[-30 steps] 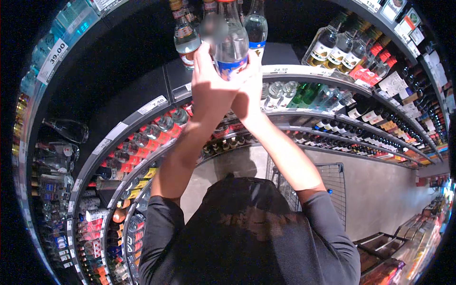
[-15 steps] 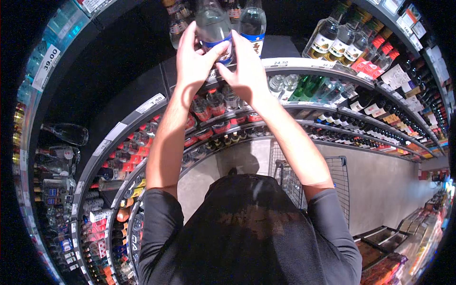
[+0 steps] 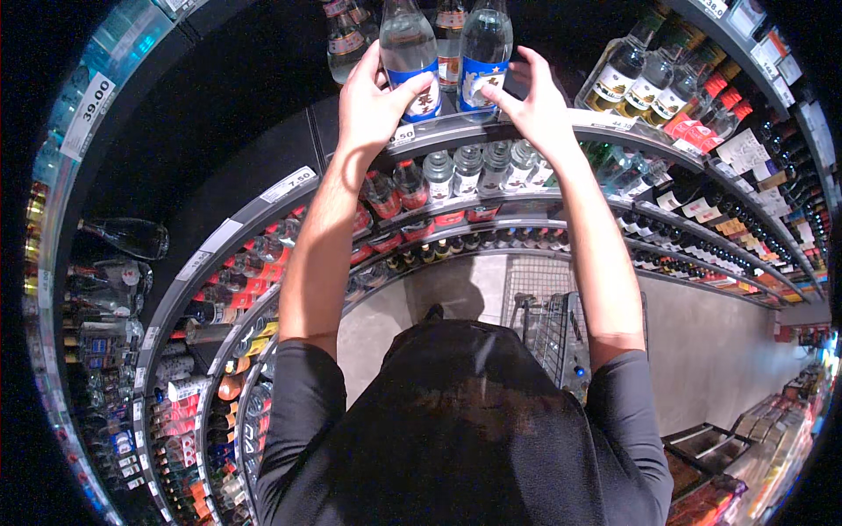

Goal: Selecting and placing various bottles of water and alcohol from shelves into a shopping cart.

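Two clear glass bottles with blue-and-white labels stand side by side at the front of a dark shelf. My left hand [image 3: 373, 107] is wrapped round the left bottle [image 3: 409, 46], its thumb lying across the label. Round the right bottle [image 3: 486, 39] curls my right hand [image 3: 537, 103], thumb against the label and fingers at its right side. A clear bottle with an orange-red label [image 3: 449, 66] stands behind and between these two. More clear bottles [image 3: 347, 48] are behind my left fingers. Both bottle tops are cut off by the upper edge of the picture.
The shelf edge [image 3: 438, 130] carries price tags. Clear bottles with white labels [image 3: 467, 171] fill the shelf below. To the right stand bottles of yellowish liquid [image 3: 614, 83]. A wire shopping cart [image 3: 557, 337] is on the floor beside me. Bottles lie on their sides at left [image 3: 127, 238].
My right hand has left the left bottle and moved right to the neighbouring one. The left bottle now stands level with it, held by my left hand alone.
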Demonstrator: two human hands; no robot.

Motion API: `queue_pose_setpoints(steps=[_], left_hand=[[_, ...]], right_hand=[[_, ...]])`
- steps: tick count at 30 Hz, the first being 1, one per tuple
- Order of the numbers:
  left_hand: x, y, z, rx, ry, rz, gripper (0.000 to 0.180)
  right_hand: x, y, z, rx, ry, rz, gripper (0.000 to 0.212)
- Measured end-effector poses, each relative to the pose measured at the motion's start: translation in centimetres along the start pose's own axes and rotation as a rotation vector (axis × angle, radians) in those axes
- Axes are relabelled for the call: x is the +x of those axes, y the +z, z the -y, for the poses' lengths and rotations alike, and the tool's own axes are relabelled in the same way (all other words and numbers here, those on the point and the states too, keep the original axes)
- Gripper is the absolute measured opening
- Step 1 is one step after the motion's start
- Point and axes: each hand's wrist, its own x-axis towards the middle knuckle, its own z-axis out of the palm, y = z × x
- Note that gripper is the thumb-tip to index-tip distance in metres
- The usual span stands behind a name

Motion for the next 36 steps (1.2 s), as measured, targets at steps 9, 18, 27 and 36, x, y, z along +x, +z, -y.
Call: queue_pose_setpoints(steps=[9,18,27,36], left_hand=[[-0.6,-0.3,0.5,-0.065,-0.081,-0.014,0.049],[-1.7,0.7,-1.6,0.610,-0.218,-0.084,0.054],[-1.5,1.6,2.1,0.364,-0.075,-0.091,0.054],[-2.0,3.0,1.6,0.788,-0.078,-0.129,0.061]], right_hand=[[0.2,1.6,-0.3,0.097,0.138,0.217,0.073],[-0.1,2.4,-1.3,0.124,0.136,0.161,0.072],[-0.5,2.3,-0.6,0.095,0.095,0.177,0.073],[-1.1,2.3,-1.4,0.059,0.046,0.168,0.072]])
